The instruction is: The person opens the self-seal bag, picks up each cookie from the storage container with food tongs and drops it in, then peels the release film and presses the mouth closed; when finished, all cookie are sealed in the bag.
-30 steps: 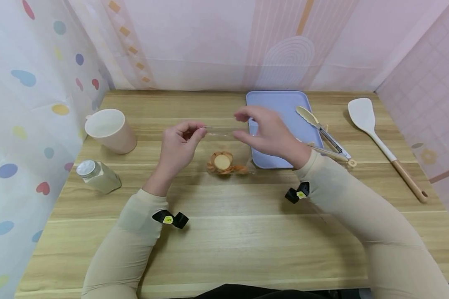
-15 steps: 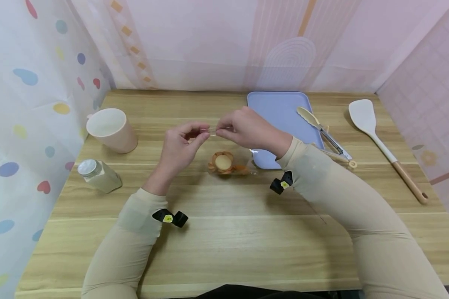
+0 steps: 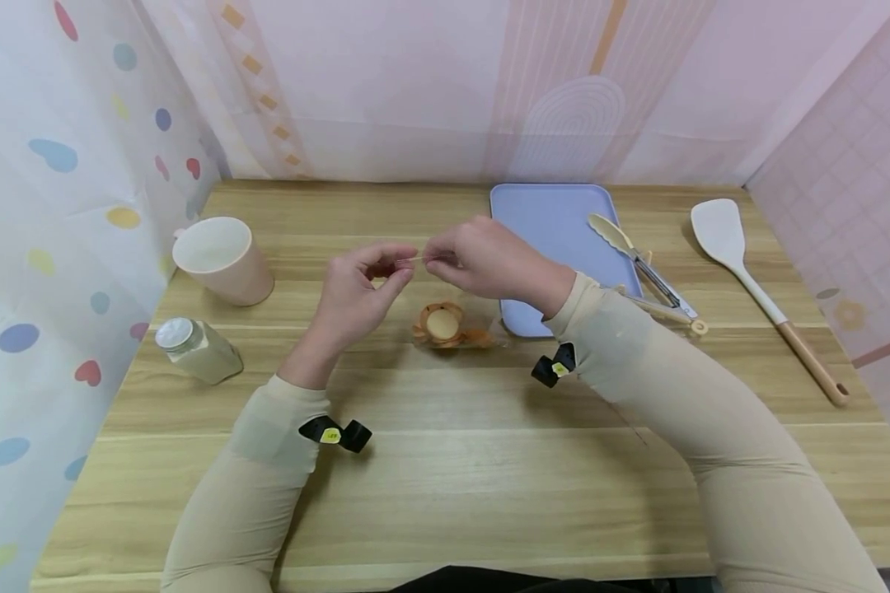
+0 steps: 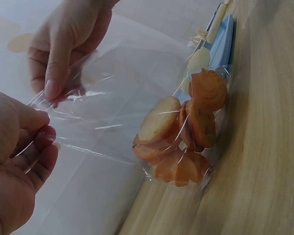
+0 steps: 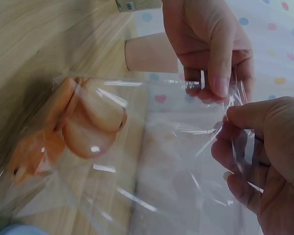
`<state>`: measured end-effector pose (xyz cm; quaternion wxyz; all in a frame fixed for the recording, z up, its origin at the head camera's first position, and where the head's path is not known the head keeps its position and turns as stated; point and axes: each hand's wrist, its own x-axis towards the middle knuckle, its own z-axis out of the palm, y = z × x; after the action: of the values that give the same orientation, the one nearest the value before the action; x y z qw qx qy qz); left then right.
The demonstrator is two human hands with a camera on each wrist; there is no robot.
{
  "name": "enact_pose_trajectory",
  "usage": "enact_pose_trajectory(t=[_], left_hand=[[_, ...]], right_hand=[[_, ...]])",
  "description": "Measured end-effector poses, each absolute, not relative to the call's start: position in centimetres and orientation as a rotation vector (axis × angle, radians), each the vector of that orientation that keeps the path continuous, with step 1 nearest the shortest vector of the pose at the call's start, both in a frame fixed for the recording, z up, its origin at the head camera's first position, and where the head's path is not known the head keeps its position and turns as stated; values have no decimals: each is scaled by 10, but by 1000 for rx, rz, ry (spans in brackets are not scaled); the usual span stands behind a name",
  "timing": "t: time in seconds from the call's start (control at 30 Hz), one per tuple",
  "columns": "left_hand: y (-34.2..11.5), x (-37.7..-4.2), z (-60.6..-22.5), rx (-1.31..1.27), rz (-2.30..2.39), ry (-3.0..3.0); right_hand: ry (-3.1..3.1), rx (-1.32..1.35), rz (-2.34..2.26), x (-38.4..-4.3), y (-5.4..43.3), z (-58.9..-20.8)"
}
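A clear plastic bag (image 4: pixel 108 105) hangs down from both hands, its upper edge between their fingertips. Golden-brown cookies (image 3: pixel 442 324) lie in its bottom, low over the wooden table; one pale round cookie (image 4: pixel 159 119) faces out. My left hand (image 3: pixel 358 290) pinches the bag's top edge between thumb and fingers. Close beside it, my right hand (image 3: pixel 489 262) pinches the same edge, its fingertips nearly meeting the left ones. The right wrist view shows the see-through film (image 5: pixel 186 127) stretched and creased below the right fingers (image 5: pixel 247 115).
A blue tray (image 3: pixel 541 216) lies behind the right hand, with cream-tipped tongs (image 3: pixel 641 259) across its right edge. A white spatula (image 3: pixel 719 226) with a wooden handle is at the far right. On the left are a pink mug (image 3: pixel 241 272) and a lidded jar (image 3: pixel 208 354).
My right hand has come left from beside the tray, its spread fingers closing on the bag's top edge. The left hand has stayed nearly in place, and the cookies have hardly moved.
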<state>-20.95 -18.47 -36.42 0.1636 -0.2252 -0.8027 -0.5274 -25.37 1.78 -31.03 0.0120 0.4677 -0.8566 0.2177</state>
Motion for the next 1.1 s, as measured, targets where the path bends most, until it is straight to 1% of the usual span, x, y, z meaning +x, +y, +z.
enact_pose_trajectory(t=[0.3, 0.47, 0.7, 1.1], left_hand=[[-181, -204, -356, -639, -1585, -2280], [-184, -209, -362, -617, -1534, -2297], [-187, -211, -365, -614, -1447, -2245], [-189, -212, -366, -606, -1448, -2246]], right_hand=[[-2637, 1515, 576, -253, 10, -311], [-2635, 1535, 563, -253, 12, -311], [-2676, 1510, 528, -255, 26, -310], [-2707, 1472, 549, -257, 54, -310]])
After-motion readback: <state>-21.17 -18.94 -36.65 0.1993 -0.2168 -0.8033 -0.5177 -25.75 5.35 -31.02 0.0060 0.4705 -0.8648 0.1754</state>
